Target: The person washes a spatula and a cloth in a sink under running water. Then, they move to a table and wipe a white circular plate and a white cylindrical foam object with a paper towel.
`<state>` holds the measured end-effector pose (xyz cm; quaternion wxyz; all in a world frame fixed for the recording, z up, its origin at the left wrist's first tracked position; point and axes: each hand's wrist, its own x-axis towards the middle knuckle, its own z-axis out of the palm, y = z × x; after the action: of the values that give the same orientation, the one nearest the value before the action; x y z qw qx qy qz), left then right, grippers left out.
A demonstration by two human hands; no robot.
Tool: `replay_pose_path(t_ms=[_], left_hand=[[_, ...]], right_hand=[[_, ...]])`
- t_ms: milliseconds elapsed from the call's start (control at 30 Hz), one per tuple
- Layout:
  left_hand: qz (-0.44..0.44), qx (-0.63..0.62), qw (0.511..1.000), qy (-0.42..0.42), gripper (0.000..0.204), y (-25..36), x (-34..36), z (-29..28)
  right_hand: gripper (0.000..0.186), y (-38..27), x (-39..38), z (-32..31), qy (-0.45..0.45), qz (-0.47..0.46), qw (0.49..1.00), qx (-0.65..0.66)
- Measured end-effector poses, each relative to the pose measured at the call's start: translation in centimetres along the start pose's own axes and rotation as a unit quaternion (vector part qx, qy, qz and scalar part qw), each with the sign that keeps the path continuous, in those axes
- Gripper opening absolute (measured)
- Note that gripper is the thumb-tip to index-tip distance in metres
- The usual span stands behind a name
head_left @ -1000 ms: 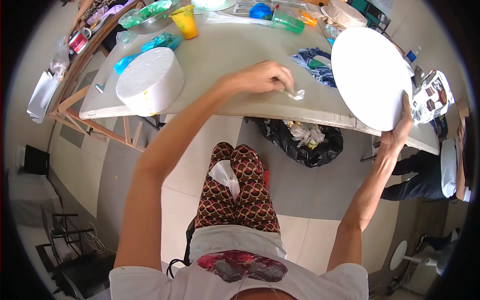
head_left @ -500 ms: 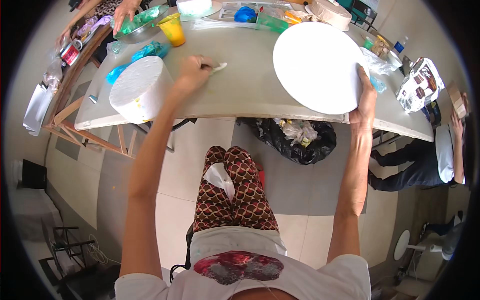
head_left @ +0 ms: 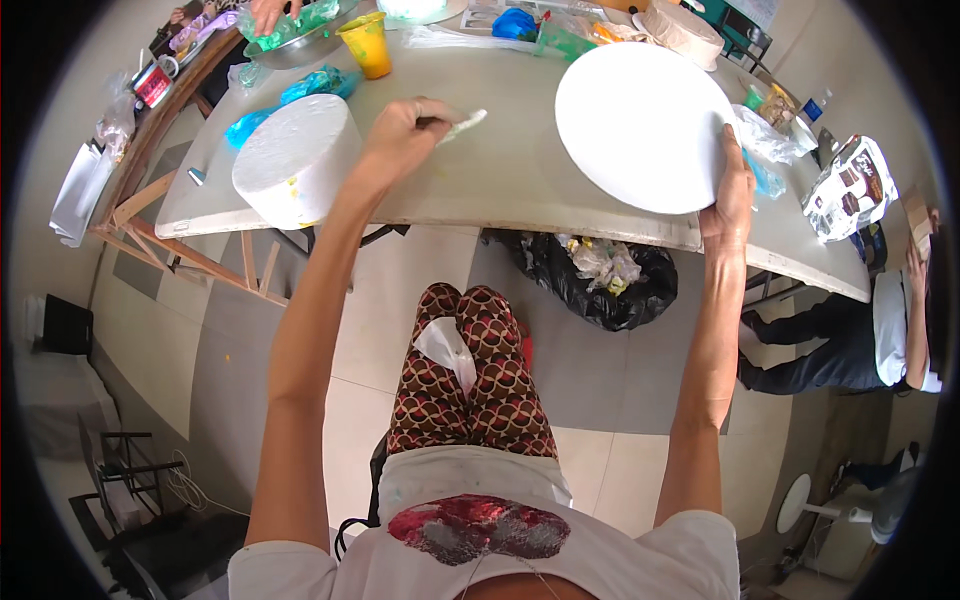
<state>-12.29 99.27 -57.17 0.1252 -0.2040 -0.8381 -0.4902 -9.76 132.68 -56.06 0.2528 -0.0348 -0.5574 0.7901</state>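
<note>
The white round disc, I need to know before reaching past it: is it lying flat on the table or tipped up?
Lying flat. The white round disc rests face-up on the table, with the right hand gripping its near edge.

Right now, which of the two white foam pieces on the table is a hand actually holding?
The flat round white disc, gripped at its right edge by the right hand. The thick white cylinder stands untouched beside the left hand, which holds a small tool.

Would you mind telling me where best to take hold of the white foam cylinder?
Probably grip the white foam cylinder with both hands on opposite curved sides, coming from the table's near edge: it stands upright, is too wide for one hand, and sits near that edge.
</note>
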Motion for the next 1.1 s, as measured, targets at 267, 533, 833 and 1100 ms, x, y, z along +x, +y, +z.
replay_pose_path(t_ms=[267, 533, 833, 1100], left_hand=[[-0.093, -0.151, 0.959, -0.219, 0.023, 2.4, -3.1, 3.3], [-0.184, -0.566, 0.796, -0.113, 0.032, 0.3, 0.7, 1.1], [0.061, 0.213, 0.973, -0.072, 0.023, -1.8, 0.7, 1.9], [0.238, 0.318, 0.910, 0.120, 0.015, -8.4, 5.9, 2.0]], right_hand=[[0.041, 0.6, 1.2, 1.0, -0.013, -0.004, 1.000, -0.013], [0.039, 0.6, 0.4, 2.4, -0.020, 0.031, 0.999, -0.020], [0.039, 0.9, 1.8, 0.4, -0.028, 0.032, 0.999, -0.018], [0.041, 3.4, 1.9, 3.5, -0.082, 0.065, 0.994, -0.015]])
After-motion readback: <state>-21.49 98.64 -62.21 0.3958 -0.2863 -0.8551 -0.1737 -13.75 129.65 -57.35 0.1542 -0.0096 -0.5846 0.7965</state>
